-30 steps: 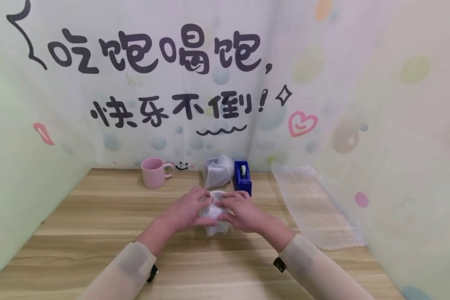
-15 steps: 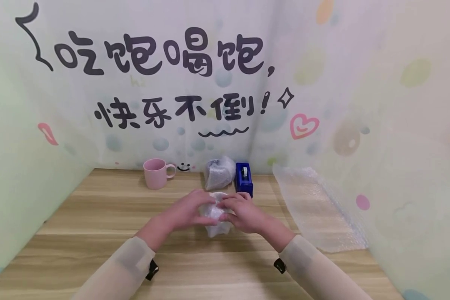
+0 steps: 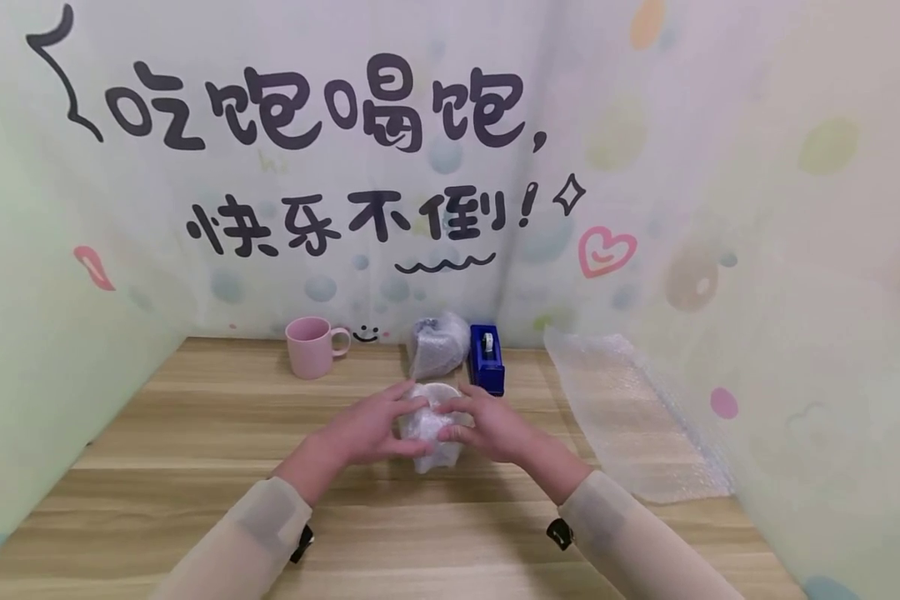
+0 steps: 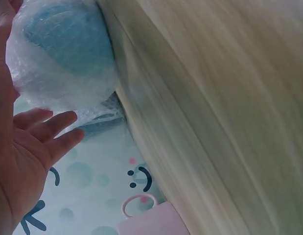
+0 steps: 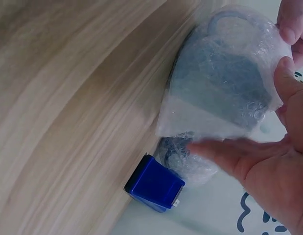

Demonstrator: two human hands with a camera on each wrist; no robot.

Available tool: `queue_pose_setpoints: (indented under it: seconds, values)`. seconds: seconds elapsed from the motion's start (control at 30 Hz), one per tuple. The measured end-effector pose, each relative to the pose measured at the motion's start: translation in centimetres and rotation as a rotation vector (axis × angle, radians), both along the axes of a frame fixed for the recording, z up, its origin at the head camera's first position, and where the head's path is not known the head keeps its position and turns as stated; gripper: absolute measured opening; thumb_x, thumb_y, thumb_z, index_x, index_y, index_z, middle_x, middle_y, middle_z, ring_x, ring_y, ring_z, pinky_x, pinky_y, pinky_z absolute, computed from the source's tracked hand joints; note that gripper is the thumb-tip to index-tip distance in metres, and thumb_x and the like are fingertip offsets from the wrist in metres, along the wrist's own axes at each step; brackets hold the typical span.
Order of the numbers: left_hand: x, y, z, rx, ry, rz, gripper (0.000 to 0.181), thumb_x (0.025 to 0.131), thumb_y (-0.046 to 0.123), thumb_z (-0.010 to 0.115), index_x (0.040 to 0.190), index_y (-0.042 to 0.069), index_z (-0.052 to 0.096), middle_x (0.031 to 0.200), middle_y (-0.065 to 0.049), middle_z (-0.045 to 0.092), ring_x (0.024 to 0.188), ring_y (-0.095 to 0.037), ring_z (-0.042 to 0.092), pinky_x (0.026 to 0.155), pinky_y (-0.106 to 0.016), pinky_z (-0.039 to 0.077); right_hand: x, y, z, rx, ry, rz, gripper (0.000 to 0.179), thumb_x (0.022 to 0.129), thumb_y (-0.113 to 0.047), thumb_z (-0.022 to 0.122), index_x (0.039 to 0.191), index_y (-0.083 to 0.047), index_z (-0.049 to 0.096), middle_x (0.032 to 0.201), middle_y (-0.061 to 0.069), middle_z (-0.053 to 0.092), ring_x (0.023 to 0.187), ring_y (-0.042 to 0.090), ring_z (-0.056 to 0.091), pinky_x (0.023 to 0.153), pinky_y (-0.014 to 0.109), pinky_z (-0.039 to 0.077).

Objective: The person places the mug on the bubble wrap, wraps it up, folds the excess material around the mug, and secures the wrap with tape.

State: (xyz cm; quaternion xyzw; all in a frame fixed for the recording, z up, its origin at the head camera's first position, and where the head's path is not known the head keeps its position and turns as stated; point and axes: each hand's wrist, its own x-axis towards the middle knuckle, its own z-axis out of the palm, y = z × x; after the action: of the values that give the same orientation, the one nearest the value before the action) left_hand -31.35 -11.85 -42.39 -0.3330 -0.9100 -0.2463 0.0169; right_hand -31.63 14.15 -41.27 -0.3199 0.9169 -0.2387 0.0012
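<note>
A bubble-wrapped mug stands on the table between both hands; its handle loop and bluish body show through the wrap in the right wrist view. My left hand cups its left side, thumb and forefinger at the wrap. Several other left fingers extend loosely beside the bundle in the left wrist view. From the opposite side my right hand touches the top of the wrap with its thumb. Its other fingers reach straight along the far side, apart from the thumb.
Behind the mug sits another bubble-wrapped bundle, with a blue tape dispenser to its right. A pink mug stands back left. A bubble wrap sheet lies at the right against the wall.
Both hands' fingers have spread a little apart, so more of the wrapped mug's far rim shows. The bundle stays in about the same place.
</note>
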Motion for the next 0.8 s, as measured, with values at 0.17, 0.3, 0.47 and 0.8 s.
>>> queue_pose_setpoints:
  seconds: [0.17, 0.3, 0.47, 0.8]
  values:
    - [-0.3, 0.2, -0.3, 0.014, 0.082, -0.031, 0.071, 0.097, 0.049, 0.082, 0.15, 0.005, 0.066, 0.166, -0.03, 0.048, 0.139, -0.049, 0.063, 0.111, -0.059, 0.058, -0.4, 0.0, -0.2, -0.042, -0.034, 0.036, 0.038, 0.104, -0.032, 0.076, 0.133, -0.008, 0.076, 0.126, 0.012, 0.075, 0.111, 0.023, 0.069, 0.097, 0.046, 0.063]
    - [-0.6, 0.5, -0.5, 0.009, 0.148, -0.039, 0.063, 0.097, 0.046, 0.082, 0.143, 0.005, 0.071, 0.159, -0.028, 0.056, 0.131, -0.044, 0.068, 0.105, -0.054, 0.062, -0.4, 0.2, -0.3, -0.07, -0.035, 0.052, 0.037, 0.103, -0.031, 0.077, 0.133, -0.008, 0.076, 0.127, 0.012, 0.075, 0.113, 0.022, 0.069, 0.099, 0.049, 0.063]
    - [-0.6, 0.6, -0.3, 0.004, 0.084, -0.006, 0.067, 0.096, 0.048, 0.082, 0.146, 0.005, 0.069, 0.163, -0.032, 0.051, 0.141, -0.051, 0.062, 0.114, -0.06, 0.056, -1.0, 0.7, 0.2, -0.081, -0.051, 0.084, 0.037, 0.102, -0.031, 0.08, 0.132, -0.01, 0.078, 0.133, 0.011, 0.077, 0.122, 0.027, 0.071, 0.106, 0.053, 0.06]
    - [-0.5, 0.6, -0.4, 0.017, 0.059, 0.025, 0.069, 0.094, 0.05, 0.083, 0.146, 0.006, 0.07, 0.163, -0.029, 0.052, 0.143, -0.049, 0.06, 0.118, -0.06, 0.053, -7.1, 3.6, 2.6, -0.112, -0.028, -0.322, 0.033, 0.111, -0.038, 0.064, 0.121, -0.011, 0.08, 0.104, 0.005, 0.078, 0.09, 0.02, 0.067, 0.085, 0.04, 0.057]
